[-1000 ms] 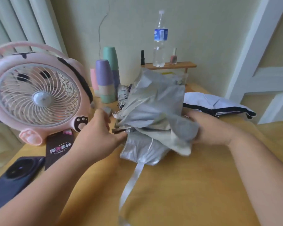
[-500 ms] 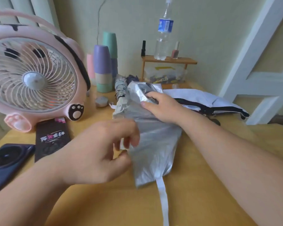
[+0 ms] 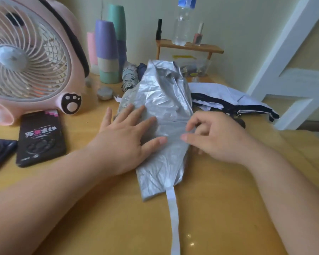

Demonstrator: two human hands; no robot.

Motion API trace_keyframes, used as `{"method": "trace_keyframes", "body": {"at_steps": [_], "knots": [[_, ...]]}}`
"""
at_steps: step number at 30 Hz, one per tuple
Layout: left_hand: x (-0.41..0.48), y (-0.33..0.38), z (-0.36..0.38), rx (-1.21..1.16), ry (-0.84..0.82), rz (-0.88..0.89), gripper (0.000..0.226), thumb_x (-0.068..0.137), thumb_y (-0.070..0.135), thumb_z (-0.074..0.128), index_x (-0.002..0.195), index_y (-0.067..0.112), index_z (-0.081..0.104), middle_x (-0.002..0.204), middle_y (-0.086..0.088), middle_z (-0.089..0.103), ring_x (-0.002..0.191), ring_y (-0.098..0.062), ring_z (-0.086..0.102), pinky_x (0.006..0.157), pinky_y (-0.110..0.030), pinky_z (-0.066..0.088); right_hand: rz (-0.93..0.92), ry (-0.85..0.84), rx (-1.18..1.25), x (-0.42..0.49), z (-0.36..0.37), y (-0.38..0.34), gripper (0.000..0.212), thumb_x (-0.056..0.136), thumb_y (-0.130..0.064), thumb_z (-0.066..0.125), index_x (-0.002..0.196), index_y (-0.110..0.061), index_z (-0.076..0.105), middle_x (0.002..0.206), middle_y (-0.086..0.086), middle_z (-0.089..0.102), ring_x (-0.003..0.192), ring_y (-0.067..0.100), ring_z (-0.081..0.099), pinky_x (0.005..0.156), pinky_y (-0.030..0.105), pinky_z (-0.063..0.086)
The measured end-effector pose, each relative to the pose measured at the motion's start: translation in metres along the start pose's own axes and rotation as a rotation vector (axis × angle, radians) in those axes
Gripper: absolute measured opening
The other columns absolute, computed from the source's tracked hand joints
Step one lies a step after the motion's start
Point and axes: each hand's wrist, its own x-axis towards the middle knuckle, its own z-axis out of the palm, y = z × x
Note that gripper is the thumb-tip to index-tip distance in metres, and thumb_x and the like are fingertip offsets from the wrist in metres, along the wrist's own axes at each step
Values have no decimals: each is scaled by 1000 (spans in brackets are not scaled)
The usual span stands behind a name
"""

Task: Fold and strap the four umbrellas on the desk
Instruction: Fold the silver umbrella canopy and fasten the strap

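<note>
- Silver umbrella [image 3: 164, 111] lies collapsed on the table [image 3: 219, 208], middle of view, long axis running away from the person, canopy fabric crumpled and flattened.
- Its strap [image 3: 174, 218] is undone, trailing loose from the near end along the table toward the person.
- Left hand [image 3: 125, 137]: fingers [image 3: 147, 122] straight and spread, palm down, pressing flat on the left half of the canopy; gripping nothing.
- Right hand [image 3: 215, 137]: fingers curled, thumb and fingertips pinching the right edge of the silver fabric about mid-length.
- White-and-navy umbrella [image 3: 228, 96] lies loose and unstrapped just right of the silver one, behind the right hand.
- Patterned umbrella [image 3: 129, 78], rolled up, sits at the far left end of the silver one; something navy is beside it, mostly hidden.
- Pink fan [image 3: 26, 57] stands far left, with a black phone [image 3: 40, 137] flat in front of it.
- Stacked cups [image 3: 107, 52] stand behind, next to the fan.
- Small wooden shelf [image 3: 190, 47] by the wall holds a water bottle [image 3: 182, 24].
</note>
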Motion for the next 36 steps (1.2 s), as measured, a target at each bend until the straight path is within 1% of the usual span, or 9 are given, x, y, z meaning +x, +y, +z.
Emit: {"method": "trace_keyframes", "body": {"at_steps": [2,5,8,14,19,25,28,33,36], "knots": [[-18,8,-7,22,109,6,81,84,86,11,150,44,35,157,9,32,147,-21,25,122,-52,18,-57,-62,45,-3,5,5,31,91,-35,74,119,-40,62,73,-5,75,70,21,69,77,41,58],[-39,8,-23,-104,252,-26,54,80,79,43,113,39,57,103,16,53,92,-12,53,84,-39,49,-129,-53,281,4,8,14,55,92,-22,72,138,-45,52,74,-1,74,64,23,62,69,41,54],[-39,-1,-29,-216,271,-17,37,77,67,59,100,38,60,77,19,59,67,-2,57,61,-33,49,-167,-56,460,5,10,20,75,85,-11,67,150,-40,42,106,1,78,104,21,72,102,50,51],[-38,-8,-19,-247,65,364,48,86,72,53,123,41,60,118,27,55,109,5,57,86,-20,50,-224,-250,555,1,9,16,90,80,9,54,154,-40,35,133,30,60,122,50,56,106,72,35],[-39,-7,-13,-247,-153,375,77,83,85,41,149,46,38,148,36,32,137,15,33,111,-4,23,-220,-383,264,-2,14,8,106,77,-1,60,147,-69,19,161,1,40,124,53,53,96,70,47],[-29,-3,-9,-287,-199,252,81,86,83,27,158,47,18,162,32,14,144,17,12,107,3,4,-144,-457,434,-9,7,-4,93,88,19,61,154,-40,33,121,20,70,110,39,66,101,56,50],[-25,-3,-8,-214,-212,228,92,80,91,24,159,47,10,168,21,5,148,10,-6,113,-8,-7,-112,-435,490,-18,0,2,88,88,18,64,153,-34,33,98,8,76,95,22,71,90,39,59],[-28,1,-3,-81,-260,273,106,68,101,33,154,56,-9,168,18,-12,152,-4,-19,123,-31,-16,-42,-144,660,-41,13,24,71,87,9,71,144,-27,48,93,24,70,73,26,63,65,24,51],[-34,3,-3,-90,-239,326,108,63,104,34,151,60,-10,166,24,-14,153,-4,-20,126,-41,-10,-32,22,677,-43,25,32,57,87,6,74,133,-22,58,74,9,61,59,17,48,53,22,39]]}}
